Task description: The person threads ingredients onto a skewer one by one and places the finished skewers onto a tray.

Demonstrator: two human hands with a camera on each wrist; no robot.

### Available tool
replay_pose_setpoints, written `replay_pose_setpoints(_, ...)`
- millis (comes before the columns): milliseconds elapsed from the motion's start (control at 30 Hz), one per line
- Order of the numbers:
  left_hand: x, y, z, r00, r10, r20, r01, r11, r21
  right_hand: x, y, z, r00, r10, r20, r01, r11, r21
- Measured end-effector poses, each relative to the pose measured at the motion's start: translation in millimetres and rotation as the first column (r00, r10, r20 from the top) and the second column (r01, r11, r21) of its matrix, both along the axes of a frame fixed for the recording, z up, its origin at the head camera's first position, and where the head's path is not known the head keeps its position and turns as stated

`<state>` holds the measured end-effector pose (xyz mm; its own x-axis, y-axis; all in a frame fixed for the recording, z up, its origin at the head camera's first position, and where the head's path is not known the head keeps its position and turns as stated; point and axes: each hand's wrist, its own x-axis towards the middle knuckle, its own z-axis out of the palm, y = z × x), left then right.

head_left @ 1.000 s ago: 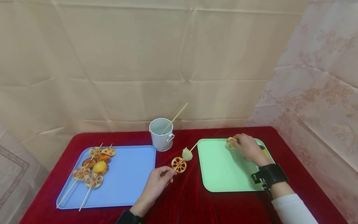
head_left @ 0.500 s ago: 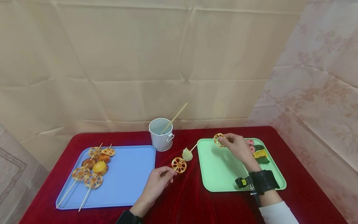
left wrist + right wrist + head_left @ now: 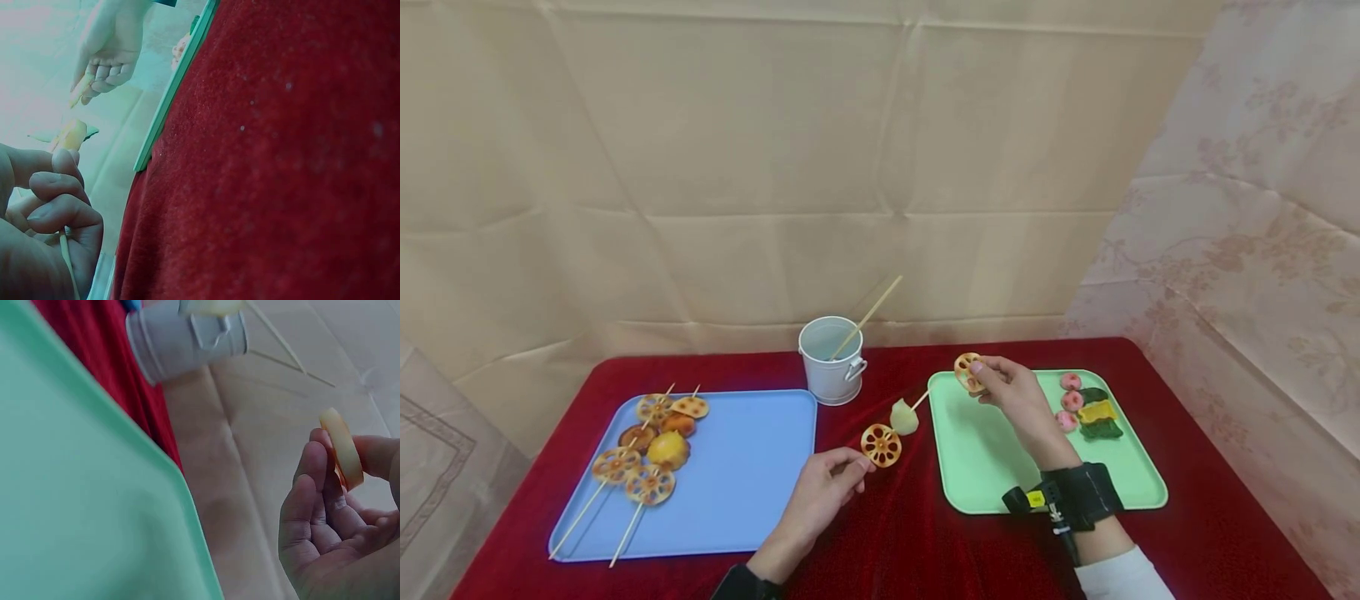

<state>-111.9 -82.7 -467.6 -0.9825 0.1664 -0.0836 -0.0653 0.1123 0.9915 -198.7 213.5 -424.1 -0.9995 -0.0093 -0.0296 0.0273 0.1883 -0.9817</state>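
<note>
My left hand (image 3: 823,487) grips a bamboo skewer (image 3: 921,399) near its lower part; the stick's tail shows below the curled fingers in the left wrist view. Threaded on it are a lotus root slice (image 3: 881,446), close to the fingertips, and a pale, pointed chunk (image 3: 904,417) above. The skewer's bare tip points up and right. My right hand (image 3: 1018,404) pinches a second lotus root slice (image 3: 342,449) between thumb and fingers, above the far left part of the green tray (image 3: 1000,492). This slice is apart from the skewer tip.
Pink pieces (image 3: 1072,401), a yellow piece (image 3: 1097,412) and dark green pieces (image 3: 1102,429) lie on the green tray's right side. A white bucket (image 3: 833,375) holds a bare stick (image 3: 880,302). On the left, a blue tray (image 3: 752,500) carries two loaded skewers (image 3: 651,483).
My right hand has lifted the lotus root slice off the green tray and moved left toward the skewer, uncovering the pink pieces. My left hand and its skewer have barely shifted.
</note>
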Motion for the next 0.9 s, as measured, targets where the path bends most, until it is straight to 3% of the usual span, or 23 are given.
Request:
replay_pose_setpoints(167,0.3,0.1,1.2,1.0,-0.021,-0.005,0.021,1.0,0.01,2.2,-4.6,-2.2,0.998,0.022,0.053,-0.016,0.992,-0.122)
replay_pose_setpoints(300,0.5,0.9,0.5,1.0,-0.03,-0.002,0.03,0.999,0.026,3.7,-7.7,-3.5,0.998,0.034,0.059,-0.024,0.987,-0.161)
replay_pose_setpoints(900,-0.1,0.3,-3.1,0.999,-0.041,-0.018,0.041,0.999,0.007,2.7,-18.0,-10.1,0.999,0.037,0.018,-0.034,0.989,-0.147)
